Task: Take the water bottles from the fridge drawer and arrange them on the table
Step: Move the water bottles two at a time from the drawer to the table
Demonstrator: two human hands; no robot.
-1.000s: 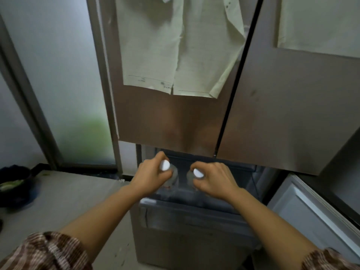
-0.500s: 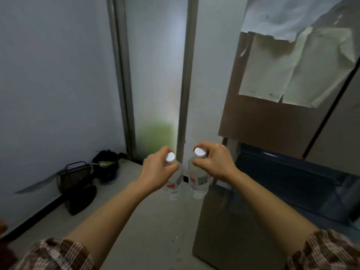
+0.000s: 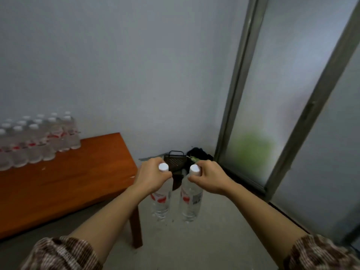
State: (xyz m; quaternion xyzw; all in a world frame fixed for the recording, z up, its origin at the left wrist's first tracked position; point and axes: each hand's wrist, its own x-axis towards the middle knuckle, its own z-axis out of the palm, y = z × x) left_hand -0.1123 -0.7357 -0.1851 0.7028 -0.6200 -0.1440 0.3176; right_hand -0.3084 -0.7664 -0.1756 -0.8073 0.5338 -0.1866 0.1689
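My left hand (image 3: pixel 151 175) grips the neck of a clear water bottle (image 3: pixel 160 203) with a white cap and red label, hanging upright above the floor just right of the table's corner. My right hand (image 3: pixel 209 177) holds a second, matching bottle (image 3: pixel 191 199) by its neck, a little to the right of the first. An orange-brown wooden table (image 3: pixel 64 178) stands at the left against the wall. Several water bottles (image 3: pixel 39 139) stand in rows on its far left part. The fridge is out of view.
A dark metal grater-like object (image 3: pixel 175 160) and a black bag (image 3: pixel 200 152) lie on the floor in the corner beyond my hands. A frosted sliding door with a grey frame (image 3: pixel 231 106) runs along the right. One table leg (image 3: pixel 136 227) stands below my left forearm.
The view has swung left, away from the fridge, which has left the frame, and the table with its bottles has come into view. Both hands still hold their bottles out in front.
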